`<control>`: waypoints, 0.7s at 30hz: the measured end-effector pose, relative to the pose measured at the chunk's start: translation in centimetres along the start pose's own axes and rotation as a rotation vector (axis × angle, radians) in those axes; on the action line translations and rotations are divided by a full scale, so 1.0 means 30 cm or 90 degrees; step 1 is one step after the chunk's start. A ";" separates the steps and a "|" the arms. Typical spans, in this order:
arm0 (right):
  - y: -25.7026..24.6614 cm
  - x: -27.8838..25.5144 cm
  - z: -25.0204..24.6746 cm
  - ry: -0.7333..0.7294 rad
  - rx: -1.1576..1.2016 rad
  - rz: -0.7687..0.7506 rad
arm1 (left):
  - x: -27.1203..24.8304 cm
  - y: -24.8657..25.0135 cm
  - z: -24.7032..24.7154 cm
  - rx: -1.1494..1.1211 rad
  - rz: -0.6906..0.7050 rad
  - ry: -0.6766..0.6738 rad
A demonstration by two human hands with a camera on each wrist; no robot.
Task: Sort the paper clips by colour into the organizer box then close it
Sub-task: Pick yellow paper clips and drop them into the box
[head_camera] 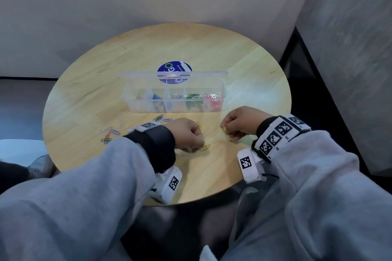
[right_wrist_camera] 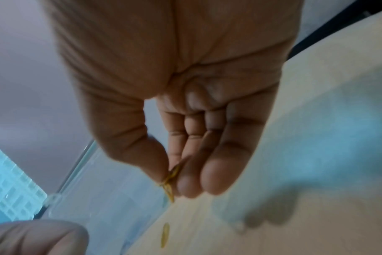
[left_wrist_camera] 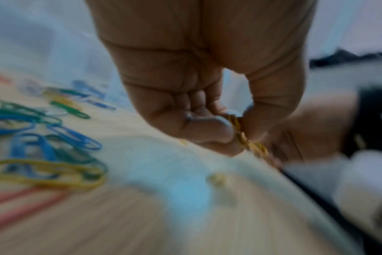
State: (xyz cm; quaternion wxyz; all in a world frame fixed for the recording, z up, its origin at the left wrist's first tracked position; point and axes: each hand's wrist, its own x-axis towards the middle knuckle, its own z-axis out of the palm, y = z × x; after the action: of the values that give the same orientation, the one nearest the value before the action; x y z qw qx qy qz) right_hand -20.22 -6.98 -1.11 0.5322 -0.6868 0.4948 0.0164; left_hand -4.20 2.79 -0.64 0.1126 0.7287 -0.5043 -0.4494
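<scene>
A: What do the fingers hold?

B: The right hand [head_camera: 240, 122] pinches yellow clips [head_camera: 223, 129] between thumb and fingertips [right_wrist_camera: 189, 182]. The left hand [head_camera: 186, 134] pinches another yellow bunch [left_wrist_camera: 244, 136], its other fingers curled in.

A: And the risk?

B: I think a clip may slip from such a full pinch, or fall in a wrong compartment of the organizer box [head_camera: 222, 89], which stands open behind the hands. More loose clips [head_camera: 110, 132] wait at the left.
</scene>
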 end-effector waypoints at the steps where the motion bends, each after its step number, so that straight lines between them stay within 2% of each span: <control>1: -0.002 0.000 -0.004 -0.008 0.046 0.004 | 0.001 -0.002 -0.019 -0.101 -0.004 -0.004; 3: -0.007 0.001 -0.008 -0.034 0.153 0.010 | 0.003 -0.001 -0.049 -0.250 -0.009 -0.010; 7: -0.018 -0.004 -0.014 -0.056 0.307 0.029 | 0.004 0.008 -0.081 -0.439 -0.005 -0.034; 11: -0.015 0.005 -0.011 -0.065 0.445 0.025 | -0.002 0.012 -0.079 -0.540 -0.015 -0.073; 14: -0.013 0.009 -0.010 -0.092 0.503 0.019 | 0.003 0.017 -0.063 -0.578 -0.055 -0.083; 16: -0.014 0.008 -0.011 -0.113 0.509 0.022 | 0.013 0.025 -0.045 -0.500 -0.095 -0.073; 17: -0.013 0.007 -0.011 -0.119 0.505 0.024 | 0.019 0.029 -0.034 -0.393 -0.100 -0.062; 20: -0.017 0.007 -0.010 -0.101 0.463 0.031 | 0.040 0.032 0.006 0.077 -0.042 -0.002; 21: -0.019 0.008 -0.009 -0.088 0.441 0.036 | 0.039 0.034 0.019 0.195 -0.026 0.027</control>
State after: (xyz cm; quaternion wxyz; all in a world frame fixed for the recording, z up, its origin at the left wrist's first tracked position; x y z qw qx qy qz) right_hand -19.83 -7.38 -0.73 0.7648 -0.4490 0.4530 -0.0911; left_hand -5.17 1.48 -0.96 0.0019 0.7570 -0.5492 -0.3541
